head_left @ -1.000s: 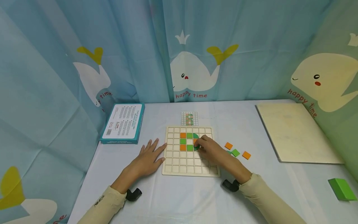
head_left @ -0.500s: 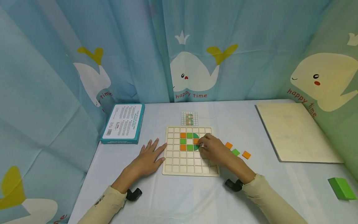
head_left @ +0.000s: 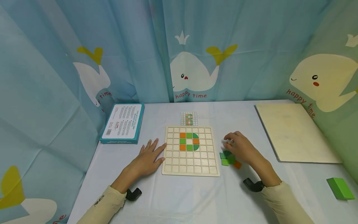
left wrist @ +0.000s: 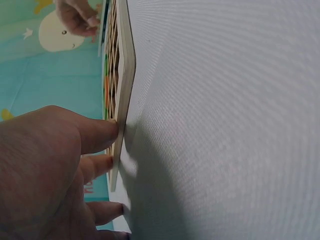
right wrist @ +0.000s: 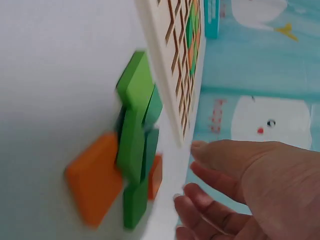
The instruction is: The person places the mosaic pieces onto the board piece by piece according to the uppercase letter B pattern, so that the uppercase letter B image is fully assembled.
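Note:
A wooden grid board (head_left: 190,161) lies mid-table, with orange, green and dark green pieces (head_left: 189,135) set in a ring around one bare cell. Spread flat, my left hand (head_left: 146,158) touches the board's left edge with fingertips; the left wrist view shows thumb and a finger against the edge (left wrist: 127,65). My right hand (head_left: 241,147) hovers right of the board, fingers loosely bent and apart, holding nothing. Below it, several loose green pieces (head_left: 225,162) and orange pieces (head_left: 237,164) lie in a small heap, seen closer in the right wrist view as green (right wrist: 131,145) and orange (right wrist: 95,180) tiles.
A small printed grid card (head_left: 189,118) lies behind the board. At the back left is a teal and white box (head_left: 123,123). A large pale panel (head_left: 296,133) lies at the right, with a green block (head_left: 340,189) near the right edge. Curtains surround the table.
My right hand has left the board and moved right. More green pieces now lie in the loose heap beside the board, whose pieces have shifted. My left hand has stayed put.

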Demonstrator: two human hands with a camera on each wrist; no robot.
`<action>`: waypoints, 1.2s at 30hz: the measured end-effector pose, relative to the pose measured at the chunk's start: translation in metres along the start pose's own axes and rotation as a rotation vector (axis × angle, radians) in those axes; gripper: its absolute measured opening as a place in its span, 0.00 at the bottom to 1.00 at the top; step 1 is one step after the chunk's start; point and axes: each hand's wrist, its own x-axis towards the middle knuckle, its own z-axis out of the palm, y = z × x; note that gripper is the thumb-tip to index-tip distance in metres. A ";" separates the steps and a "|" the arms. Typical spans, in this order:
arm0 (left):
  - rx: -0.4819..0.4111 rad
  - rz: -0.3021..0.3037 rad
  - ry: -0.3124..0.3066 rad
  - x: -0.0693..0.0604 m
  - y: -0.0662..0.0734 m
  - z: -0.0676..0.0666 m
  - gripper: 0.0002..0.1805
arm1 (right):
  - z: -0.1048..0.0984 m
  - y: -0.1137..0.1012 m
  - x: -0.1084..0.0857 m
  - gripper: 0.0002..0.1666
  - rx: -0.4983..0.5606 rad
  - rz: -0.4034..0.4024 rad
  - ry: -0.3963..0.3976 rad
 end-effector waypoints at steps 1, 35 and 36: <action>0.001 0.001 0.000 0.000 0.000 0.000 0.34 | -0.001 0.003 -0.001 0.16 -0.007 0.017 -0.007; 0.009 -0.007 -0.012 0.001 0.001 0.000 0.34 | -0.011 0.043 -0.021 0.16 -0.033 0.089 -0.043; 0.010 -0.009 -0.015 0.001 0.001 -0.001 0.34 | -0.010 0.044 -0.020 0.15 -0.027 0.088 -0.039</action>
